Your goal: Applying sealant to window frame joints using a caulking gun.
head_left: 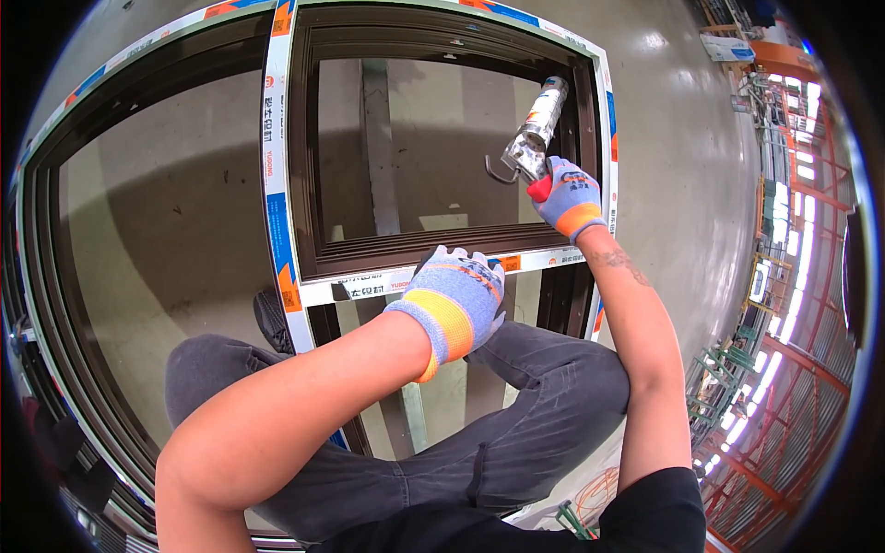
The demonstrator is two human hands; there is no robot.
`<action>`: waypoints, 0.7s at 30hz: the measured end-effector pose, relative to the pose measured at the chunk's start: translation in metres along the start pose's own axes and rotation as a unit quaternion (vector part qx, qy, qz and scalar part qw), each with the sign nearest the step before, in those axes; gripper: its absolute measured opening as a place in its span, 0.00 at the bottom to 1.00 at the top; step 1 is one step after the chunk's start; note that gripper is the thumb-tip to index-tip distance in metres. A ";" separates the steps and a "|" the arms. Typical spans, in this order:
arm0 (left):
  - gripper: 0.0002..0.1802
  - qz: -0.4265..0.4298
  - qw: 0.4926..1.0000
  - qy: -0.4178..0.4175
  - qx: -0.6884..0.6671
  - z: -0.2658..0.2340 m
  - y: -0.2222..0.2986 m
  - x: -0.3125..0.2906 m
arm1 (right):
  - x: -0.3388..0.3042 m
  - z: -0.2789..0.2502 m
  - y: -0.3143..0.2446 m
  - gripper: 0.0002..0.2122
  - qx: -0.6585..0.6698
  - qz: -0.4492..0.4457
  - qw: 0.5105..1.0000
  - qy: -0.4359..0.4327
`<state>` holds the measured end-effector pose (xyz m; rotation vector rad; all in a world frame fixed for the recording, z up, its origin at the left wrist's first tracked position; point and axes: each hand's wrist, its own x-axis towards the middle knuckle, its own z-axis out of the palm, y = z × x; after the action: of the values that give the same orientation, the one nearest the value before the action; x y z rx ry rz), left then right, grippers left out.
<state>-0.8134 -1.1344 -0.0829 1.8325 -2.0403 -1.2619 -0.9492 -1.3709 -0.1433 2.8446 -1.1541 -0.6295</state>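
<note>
My right hand (570,195), in a blue-grey glove with an orange cuff, is closed round the red-marked handle of a caulking gun (529,152). A silvery cartridge (548,103) sits in the gun and points away, towards the far right corner of a dark brown window frame (442,35). The nozzle cannot be made out against the frame. My left hand (452,300), gloved alike, rests on the frame's near bar (369,284), fingers stretched over it and apart. White printed protective film covers the frame's outer edges.
A wider brown frame section (41,212) adjoins on the left. My bent legs (553,387) are close behind the near bar. Grey floor (668,157) shows through and around the frames. Racks and orange steelwork (811,369) stand far right; an orange cable (597,493) lies near my right side.
</note>
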 end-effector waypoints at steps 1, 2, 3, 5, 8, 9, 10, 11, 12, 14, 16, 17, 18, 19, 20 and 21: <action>0.28 0.000 1.000 0.000 0.000 0.000 0.000 0.001 | -0.002 -0.001 0.000 0.21 -0.007 -0.005 1.000 0.002; 0.28 -0.002 1.000 -0.006 0.003 -0.001 0.001 0.002 | -0.003 -0.002 0.001 0.21 -0.014 -0.010 1.000 0.004; 0.28 -0.003 1.000 -0.011 0.006 -0.001 0.002 0.003 | -0.004 -0.001 0.002 0.21 -0.013 -0.010 1.000 0.004; 0.28 -0.002 1.000 -0.007 0.002 0.000 -0.001 0.000 | -0.003 -0.002 -0.003 0.21 -0.003 0.004 1.000 -0.003; 0.28 -0.003 1.000 -0.005 0.002 0.000 0.000 0.000 | -0.003 -0.003 -0.005 0.22 -0.006 0.001 1.000 -0.005; 0.28 -0.004 1.000 -0.004 0.003 0.000 0.000 0.000 | -0.002 -0.003 -0.006 0.22 -0.005 0.001 1.000 -0.005; 0.28 -0.003 1.000 -0.005 0.003 0.000 0.001 0.000 | -0.002 -0.003 -0.007 0.22 -0.005 0.008 1.000 -0.013; 0.28 -0.002 1.000 -0.005 0.005 0.001 0.001 0.000 | -0.001 -0.004 -0.007 0.22 -0.006 0.015 1.000 -0.021; 0.29 -0.001 1.000 -0.005 0.006 0.001 0.001 0.000 | 0.000 -0.004 -0.006 0.22 -0.006 0.016 1.000 -0.021; 0.29 -0.004 1.000 -0.013 0.005 -0.001 0.001 0.000 | 0.001 -0.001 -0.006 0.22 0.012 0.013 1.000 0.008; 0.29 -0.004 1.000 -0.019 0.003 -0.002 0.002 0.000 | 0.000 0.000 -0.006 0.23 0.016 -0.001 0.999 0.036; 0.30 -0.002 1.000 -0.017 -0.001 -0.001 0.001 0.000 | -0.001 0.000 -0.005 0.24 0.020 -0.016 0.998 0.063; 0.30 0.001 1.000 -0.015 -0.005 -0.001 0.002 0.000 | -0.003 0.000 -0.004 0.24 0.018 -0.015 0.998 0.064; 0.30 0.001 1.000 -0.013 -0.004 -0.001 0.001 -0.001 | -0.004 -0.002 -0.007 0.25 0.012 -0.022 0.998 0.061; 0.30 -0.003 1.000 -0.019 -0.002 -0.001 0.001 -0.002 | -0.006 -0.004 -0.011 0.25 0.006 -0.030 0.998 0.059; 0.30 -0.008 1.000 -0.024 0.001 -0.002 0.001 -0.003 | -0.010 -0.007 -0.014 0.24 0.022 -0.021 0.999 0.043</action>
<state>-0.8121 -1.1326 -0.0803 1.8390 -2.0564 -1.3218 -0.9438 -1.3548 -0.1349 2.9082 -1.1129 -0.4824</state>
